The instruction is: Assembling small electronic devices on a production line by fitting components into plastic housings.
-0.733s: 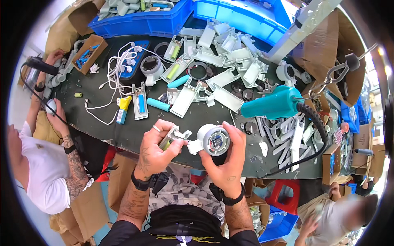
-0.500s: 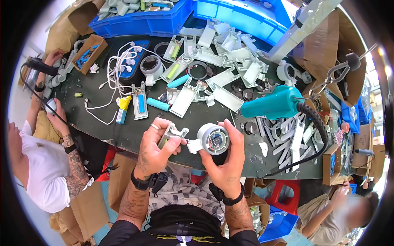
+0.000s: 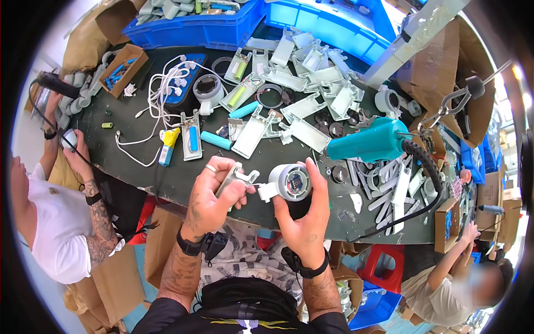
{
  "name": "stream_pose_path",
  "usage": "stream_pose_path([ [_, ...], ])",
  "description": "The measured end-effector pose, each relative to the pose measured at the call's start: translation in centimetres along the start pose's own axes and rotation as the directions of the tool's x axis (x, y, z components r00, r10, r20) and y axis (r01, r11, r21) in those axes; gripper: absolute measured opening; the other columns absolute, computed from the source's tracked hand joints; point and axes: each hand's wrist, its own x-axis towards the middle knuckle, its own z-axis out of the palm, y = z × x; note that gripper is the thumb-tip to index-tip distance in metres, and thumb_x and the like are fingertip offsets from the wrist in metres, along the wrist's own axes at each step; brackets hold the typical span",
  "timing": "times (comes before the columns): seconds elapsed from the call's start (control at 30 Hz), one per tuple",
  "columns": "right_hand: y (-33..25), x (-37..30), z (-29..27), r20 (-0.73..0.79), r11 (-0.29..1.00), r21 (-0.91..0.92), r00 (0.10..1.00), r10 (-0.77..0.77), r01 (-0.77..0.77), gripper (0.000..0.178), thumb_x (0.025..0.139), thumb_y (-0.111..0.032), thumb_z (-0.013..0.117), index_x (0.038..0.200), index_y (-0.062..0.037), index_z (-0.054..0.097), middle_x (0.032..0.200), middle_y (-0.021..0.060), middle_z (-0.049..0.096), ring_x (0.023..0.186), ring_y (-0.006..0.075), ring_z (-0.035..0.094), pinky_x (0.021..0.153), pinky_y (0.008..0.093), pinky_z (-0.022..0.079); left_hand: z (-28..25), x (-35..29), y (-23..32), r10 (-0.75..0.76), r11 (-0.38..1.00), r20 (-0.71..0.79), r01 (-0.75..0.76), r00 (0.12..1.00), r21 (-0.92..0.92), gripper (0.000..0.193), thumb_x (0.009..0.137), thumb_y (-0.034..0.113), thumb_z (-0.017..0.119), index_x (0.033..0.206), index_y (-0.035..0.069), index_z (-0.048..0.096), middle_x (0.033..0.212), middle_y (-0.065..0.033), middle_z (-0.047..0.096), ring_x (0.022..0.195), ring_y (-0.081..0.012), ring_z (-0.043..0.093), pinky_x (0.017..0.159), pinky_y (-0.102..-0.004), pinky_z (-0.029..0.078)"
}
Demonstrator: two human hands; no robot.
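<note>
My left hand (image 3: 210,192) is closed around a pale grey plastic handle shell (image 3: 238,176), whose forked end points toward the other hand. Between the thumb and fingers of my right hand (image 3: 305,220) is a round grey-white housing (image 3: 277,177) with a short neck. Its open face shows a small circuit board (image 3: 296,182). The neck and the shell's forked end are close together, and a thin wire seems to run between them. Both parts are held above the table's near edge. A teal electric screwdriver (image 3: 367,142) hangs to the right of my hands.
Several handle shells (image 3: 303,132), some with battery cells, are spread over the dark table (image 3: 183,175). A yellow-and-blue tube (image 3: 168,147) and white cables (image 3: 158,100) lie left. Blue bins (image 3: 194,32) line the back. Co-workers sit left and right.
The round housing has tilted in my right hand, so its open face turns more to the right. My left hand has rolled the handle shell, hiding its inside. The view has shifted slightly.
</note>
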Motion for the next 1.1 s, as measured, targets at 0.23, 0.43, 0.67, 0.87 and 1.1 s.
stream_pose_path([
  [0.23, -0.1, 0.5, 0.4, 0.000, 0.985, -0.173, 1.000, -0.016, 0.015, 0.075, 0.094, -0.003, 0.079, 0.162, 0.0020, 0.046, 0.153, 0.0269, 0.055, 0.138, 0.0453, 0.055, 0.117, 0.0511, 0.046, -0.8, 1.1, 1.1, -0.045, 0.962, 0.181, 0.092, 0.983, -0.258, 0.070, 0.101, 0.023, 0.051, 0.163, -0.010, 0.044, 0.166, -0.0307, 0.050, 0.123, -0.0390, 0.074, 0.092, -0.0468, 0.069],
  [0.43, -0.2, 0.4, 0.8, 0.001, 0.985, -0.173, 1.000, 0.027, -0.027, 0.065, 0.098, -0.002, 0.073, 0.159, -0.0007, 0.052, 0.161, 0.0249, 0.050, 0.142, 0.0433, 0.053, 0.112, 0.0472, 0.050, -2.2, 1.5, 0.8, 0.005, 0.933, 0.332, 0.114, 0.943, -0.340, 0.060, 0.108, 0.012, 0.054, 0.165, -0.003, 0.046, 0.176, -0.0188, 0.039, 0.132, -0.0352, 0.070, 0.099, -0.0464, 0.068],
  [0.67, -0.1, 0.3, 0.8, 0.002, 0.982, -0.189, 0.999, -0.032, 0.032, 0.059, 0.096, -0.002, 0.073, 0.153, -0.0017, 0.058, 0.158, 0.0242, 0.053, 0.142, 0.0425, 0.053, 0.116, 0.0485, 0.047, -1.5, 1.2, 0.7, -0.005, 0.947, 0.250, 0.085, 0.968, -0.309, 0.054, 0.101, 0.016, 0.062, 0.150, -0.004, 0.056, 0.167, -0.0243, 0.046, 0.108, -0.0271, 0.075, 0.081, -0.0390, 0.072],
  [0.87, -0.2, 0.1, 0.0, -0.018, 0.970, -0.184, 0.986, -0.167, 0.161, 0.054, 0.088, -0.010, 0.078, 0.141, -0.0048, 0.068, 0.151, 0.0212, 0.058, 0.143, 0.0448, 0.052, 0.121, 0.0560, 0.039, -1.0, 0.8, 1.1, -0.069, 0.975, 0.265, 0.121, 0.962, -0.184, 0.052, 0.103, 0.015, 0.062, 0.150, -0.004, 0.053, 0.156, -0.0216, 0.057, 0.100, -0.0196, 0.071, 0.076, -0.0344, 0.069],
  [1.1, -2.0, 0.4, 4.0, -0.016, 0.915, -0.316, 0.963, -0.270, 0.251, 0.024, 0.088, -0.011, 0.088, 0.108, -0.0124, 0.076, 0.110, 0.0022, 0.075, 0.130, 0.0335, 0.062, 0.109, 0.0499, 0.040, -0.7, 0.9, 0.8, 0.018, 0.991, 0.244, 0.015, 0.970, -0.129, 0.053, 0.103, 0.010, 0.059, 0.153, -0.006, 0.052, 0.144, -0.0182, 0.065, 0.110, -0.0152, 0.069, 0.084, -0.0302, 0.064],
])
